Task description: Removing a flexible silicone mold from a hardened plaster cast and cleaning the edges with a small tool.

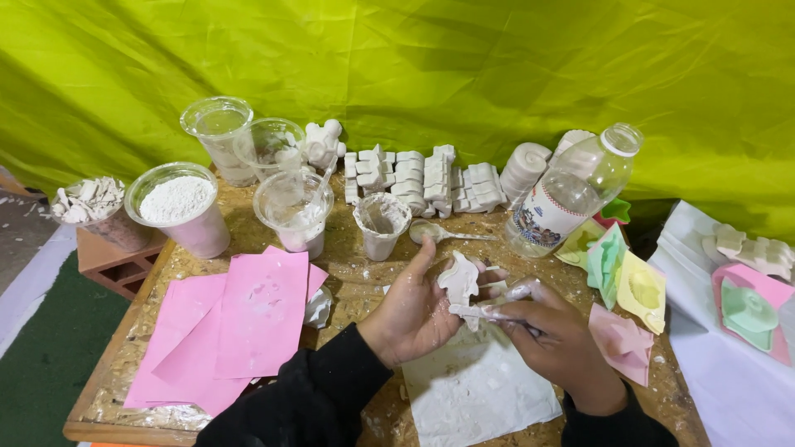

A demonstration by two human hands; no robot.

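Observation:
My left hand (411, 308) lies palm up over the table and holds a small white plaster figure (459, 280). My right hand (556, 341) grips a thin plaster-smeared tool (489, 312) whose tip touches the lower edge of the figure. Both hands hover above a white sheet of paper (476, 389) dusted with plaster. Black sleeves cover both forearms.
Pink sheets (240, 319) lie at left on the chipboard table (364, 277). Plastic cups (294, 211) of plaster and powder, a spoon (439, 233), rows of white casts (422, 178) and a plastic bottle (571, 190) stand behind. Coloured moulds (629, 285) lie at right. A yellow-green cloth (464, 66) hangs behind.

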